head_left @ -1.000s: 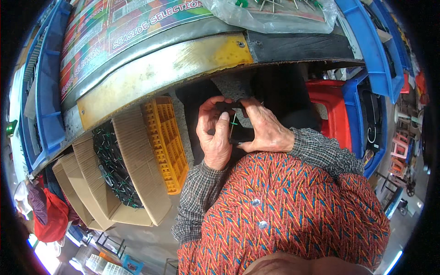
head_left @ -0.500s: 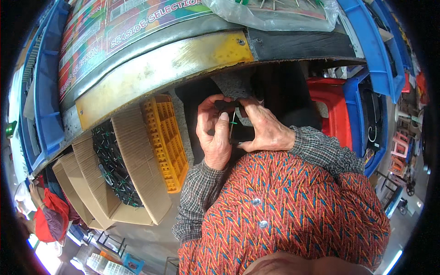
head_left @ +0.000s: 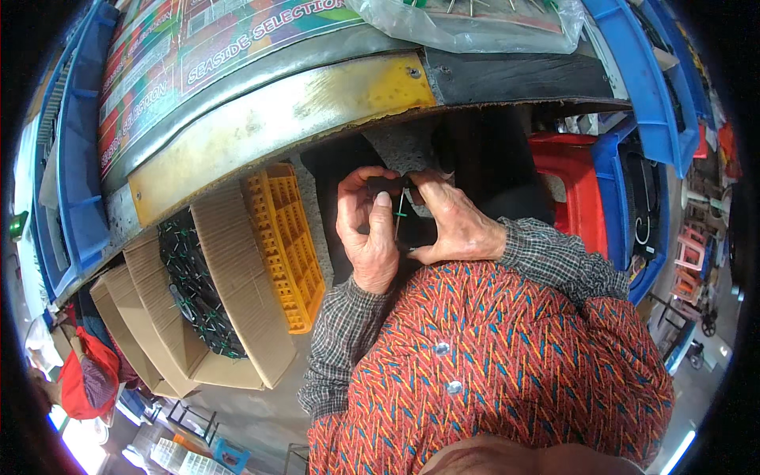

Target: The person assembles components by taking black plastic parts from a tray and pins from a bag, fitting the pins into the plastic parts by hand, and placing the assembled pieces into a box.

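Workbench edge [head_left: 277, 119] above — yellow crate [head_left: 285, 245] beside cartons [head_left: 229, 285].

The table edge [head_left: 269, 127] is worn metal, dull grey with scratched yellow paint. Just under it, the yellow crate [head_left: 286, 245] is matt plastic with a grid, and the boxes [head_left: 229, 293] beside the crate are rough brown cardboard. Above the table edge a clear plastic bag [head_left: 475, 28] looks glossy. The red stool [head_left: 571, 186] is shiny plastic, the sleeves [head_left: 348, 332] checked cloth
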